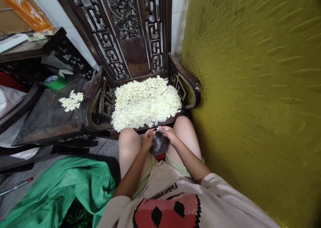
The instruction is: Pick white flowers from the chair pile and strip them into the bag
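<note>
A thick heap of small white flowers covers the seat of a dark carved wooden chair in front of my knees. Over my lap, at the seat's front edge, my right hand pinches a single white flower at its fingertips. More white petals show against that hand's fingers. My left hand is just to the left, its fingers drawn together and pointing at the flower. Whatever lies between the left fingertips is too small to make out.
To the left, a dark side seat bears a small flower cluster and a green tape roll. A green sack with dark leaves lies on the floor at lower left. A yellow textured panel stands close on the right.
</note>
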The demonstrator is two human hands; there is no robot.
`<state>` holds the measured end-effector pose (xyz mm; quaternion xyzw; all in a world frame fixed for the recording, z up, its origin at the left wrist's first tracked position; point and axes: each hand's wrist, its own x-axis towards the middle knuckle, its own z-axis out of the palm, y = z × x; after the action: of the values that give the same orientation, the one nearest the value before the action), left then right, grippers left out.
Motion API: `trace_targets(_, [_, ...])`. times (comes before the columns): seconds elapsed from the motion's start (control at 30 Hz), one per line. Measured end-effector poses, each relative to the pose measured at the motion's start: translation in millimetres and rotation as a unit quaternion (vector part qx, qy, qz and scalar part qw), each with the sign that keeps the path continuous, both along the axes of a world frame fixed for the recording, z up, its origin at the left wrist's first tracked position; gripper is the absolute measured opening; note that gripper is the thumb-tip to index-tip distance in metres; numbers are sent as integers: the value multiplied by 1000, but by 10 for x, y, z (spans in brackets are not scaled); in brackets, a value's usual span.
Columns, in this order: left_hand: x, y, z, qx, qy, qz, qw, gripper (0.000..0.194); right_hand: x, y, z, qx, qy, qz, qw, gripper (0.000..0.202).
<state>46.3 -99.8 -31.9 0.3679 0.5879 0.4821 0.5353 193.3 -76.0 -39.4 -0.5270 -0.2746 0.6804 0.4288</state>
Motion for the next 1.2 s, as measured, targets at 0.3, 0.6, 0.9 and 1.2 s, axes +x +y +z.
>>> trace_targets(0.3, [73,-124,-71,41,65,-27,997,9,24,-116,20,-33,7,75,997,41])
trace_targets(0.6, [-58,293,168,123,137,103,978,3,23,-72,-39,-68,4,43,997,40])
trace_targets(0.9, [-427,1471,507,40,365,129,921,13,94,-78,66,-88,62,29,994,33])
trace_targets(1.2, [184,16,55,154,210,-40,965,21,69,-62,59,-121,93,18,988,31])
